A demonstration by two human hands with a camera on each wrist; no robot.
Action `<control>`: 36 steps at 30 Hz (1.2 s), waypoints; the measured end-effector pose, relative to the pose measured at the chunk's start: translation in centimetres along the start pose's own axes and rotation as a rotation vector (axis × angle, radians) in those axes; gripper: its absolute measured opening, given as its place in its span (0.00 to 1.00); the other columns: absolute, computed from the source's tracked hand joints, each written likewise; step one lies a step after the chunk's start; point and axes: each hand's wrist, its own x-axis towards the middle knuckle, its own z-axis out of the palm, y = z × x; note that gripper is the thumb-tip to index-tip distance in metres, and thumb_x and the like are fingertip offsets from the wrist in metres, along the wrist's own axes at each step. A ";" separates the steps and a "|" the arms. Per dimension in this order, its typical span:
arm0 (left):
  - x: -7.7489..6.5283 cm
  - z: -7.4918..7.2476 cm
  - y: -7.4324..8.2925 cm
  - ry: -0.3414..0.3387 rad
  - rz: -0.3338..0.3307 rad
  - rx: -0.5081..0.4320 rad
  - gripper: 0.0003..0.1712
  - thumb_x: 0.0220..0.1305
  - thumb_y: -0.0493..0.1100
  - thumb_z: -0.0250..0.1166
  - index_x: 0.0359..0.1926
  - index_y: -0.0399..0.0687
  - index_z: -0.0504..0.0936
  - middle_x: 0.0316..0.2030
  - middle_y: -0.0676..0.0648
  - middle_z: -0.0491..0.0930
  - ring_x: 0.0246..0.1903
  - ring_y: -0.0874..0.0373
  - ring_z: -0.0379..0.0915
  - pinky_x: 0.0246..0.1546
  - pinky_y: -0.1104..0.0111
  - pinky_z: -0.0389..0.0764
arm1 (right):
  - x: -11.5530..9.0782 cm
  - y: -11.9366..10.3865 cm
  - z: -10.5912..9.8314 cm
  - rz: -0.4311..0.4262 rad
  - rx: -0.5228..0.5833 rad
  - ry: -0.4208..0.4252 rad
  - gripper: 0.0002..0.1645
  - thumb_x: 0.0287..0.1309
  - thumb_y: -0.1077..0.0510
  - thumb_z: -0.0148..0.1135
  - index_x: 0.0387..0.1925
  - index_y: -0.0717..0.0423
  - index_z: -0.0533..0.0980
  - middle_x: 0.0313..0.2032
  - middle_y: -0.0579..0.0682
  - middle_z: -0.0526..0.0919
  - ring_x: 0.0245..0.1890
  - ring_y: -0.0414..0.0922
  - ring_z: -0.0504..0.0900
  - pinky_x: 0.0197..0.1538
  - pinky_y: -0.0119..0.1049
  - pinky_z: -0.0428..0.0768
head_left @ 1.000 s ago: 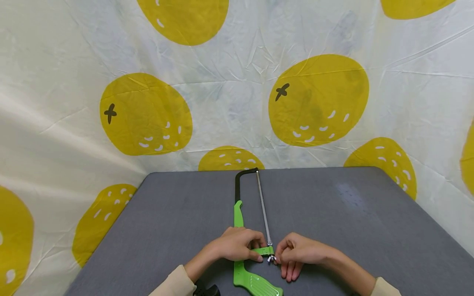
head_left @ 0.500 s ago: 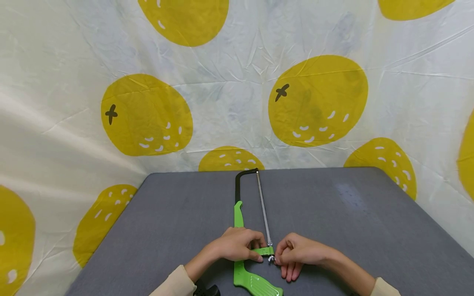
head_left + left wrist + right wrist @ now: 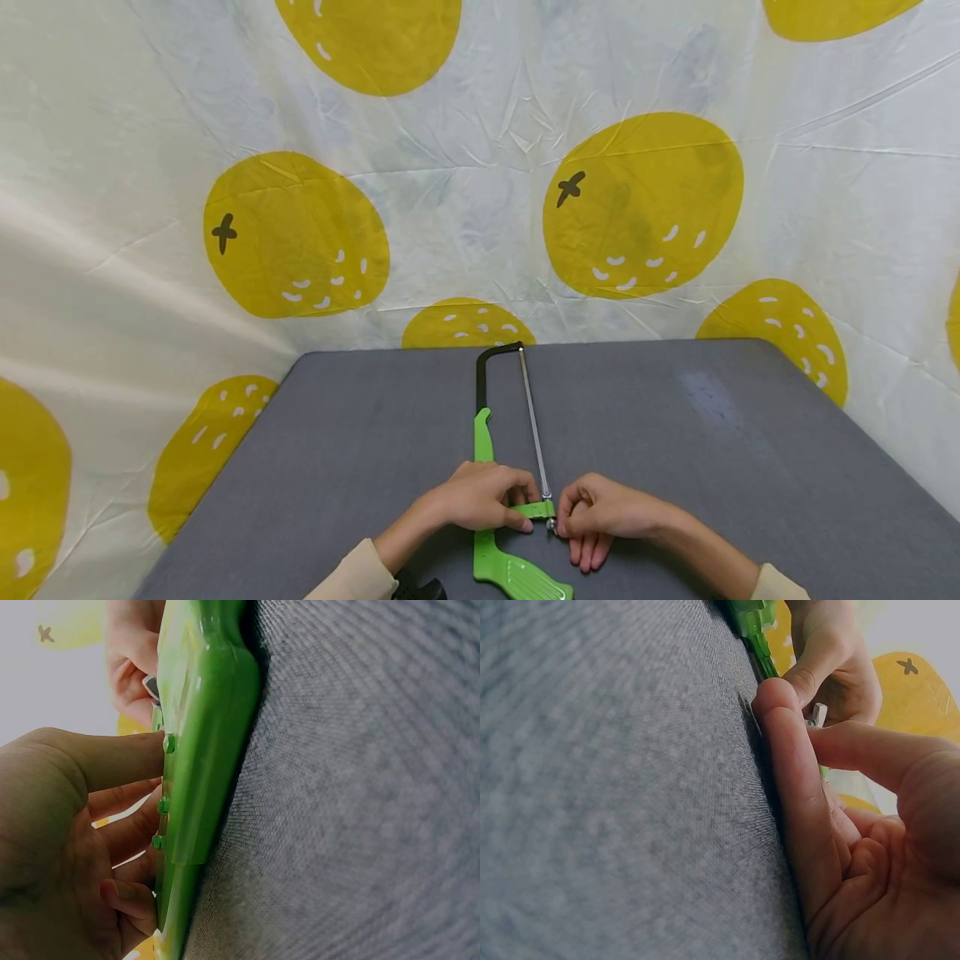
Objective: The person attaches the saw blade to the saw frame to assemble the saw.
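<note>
A hacksaw [image 3: 483, 435] with a green handle and black front bow lies flat, its thin metal blade [image 3: 533, 421] along the right side. My left hand [image 3: 480, 496] holds the green cross arm [image 3: 537, 509] at the blade's near end, thumb on the near side and fingers on the far side. Just below that arm sits a small silver wing nut [image 3: 551, 526]. The thumb and index finger of my right hand [image 3: 617, 510] pinch it from the right. In the right wrist view one wing [image 3: 820, 714] shows above the thumb, while the other fingers extend along the table.
A grey cloth-covered table [image 3: 360, 433] lies under everything. Behind and beside it hangs a white curtain [image 3: 465, 217] printed with yellow fruit. Part of a black object [image 3: 423, 590] shows at the bottom edge, near the left sleeve.
The wing nut has turned between my right fingertips: its wings, spread to the left before, now show as a compact knob. Both hands and the hacksaw stay nearly in place.
</note>
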 end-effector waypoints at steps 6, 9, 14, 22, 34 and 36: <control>0.0 -0.2 0.0 -0.008 -0.007 -0.009 0.11 0.63 0.57 0.73 0.45 0.69 0.84 0.32 0.70 0.82 0.28 0.78 0.72 0.32 0.75 0.70 | 0.0 -0.2 0.0 0.009 0.000 -0.003 0.13 0.61 0.67 0.57 0.40 0.80 0.76 0.21 0.46 0.86 0.21 0.35 0.87 0.24 0.30 0.83; -0.1 -0.3 0.1 -0.009 -0.009 -0.009 0.11 0.63 0.56 0.73 0.45 0.68 0.85 0.32 0.70 0.82 0.28 0.77 0.72 0.31 0.75 0.70 | 0.0 -0.2 0.0 0.007 0.000 -0.008 0.15 0.61 0.68 0.56 0.41 0.82 0.75 0.21 0.46 0.86 0.22 0.35 0.87 0.24 0.30 0.83; -0.1 -0.2 0.0 -0.007 -0.007 -0.006 0.10 0.63 0.56 0.74 0.44 0.69 0.84 0.31 0.70 0.82 0.28 0.77 0.72 0.31 0.74 0.70 | 0.0 -0.1 -0.1 -0.001 0.000 -0.021 0.16 0.61 0.68 0.56 0.41 0.83 0.75 0.22 0.46 0.86 0.22 0.35 0.87 0.25 0.30 0.83; 0.0 -0.2 0.0 -0.007 -0.005 -0.005 0.11 0.63 0.56 0.73 0.45 0.69 0.84 0.31 0.70 0.82 0.27 0.77 0.72 0.31 0.74 0.70 | 0.0 -0.2 -0.1 0.001 0.001 -0.026 0.16 0.63 0.66 0.60 0.42 0.81 0.76 0.22 0.46 0.87 0.22 0.35 0.87 0.25 0.30 0.83; 0.0 -0.1 0.0 -0.003 0.002 0.011 0.11 0.63 0.57 0.73 0.45 0.69 0.85 0.31 0.70 0.82 0.28 0.78 0.72 0.32 0.75 0.70 | 0.2 -0.1 0.0 0.023 -0.009 0.000 0.17 0.68 0.58 0.62 0.39 0.74 0.80 0.22 0.47 0.86 0.20 0.35 0.86 0.24 0.30 0.83; 0.0 0.0 0.0 -0.003 0.001 0.012 0.11 0.63 0.57 0.73 0.45 0.69 0.84 0.31 0.70 0.82 0.28 0.78 0.72 0.32 0.75 0.70 | 0.2 -0.1 0.0 0.026 -0.007 0.001 0.16 0.68 0.58 0.62 0.39 0.73 0.81 0.22 0.47 0.86 0.20 0.35 0.86 0.24 0.30 0.83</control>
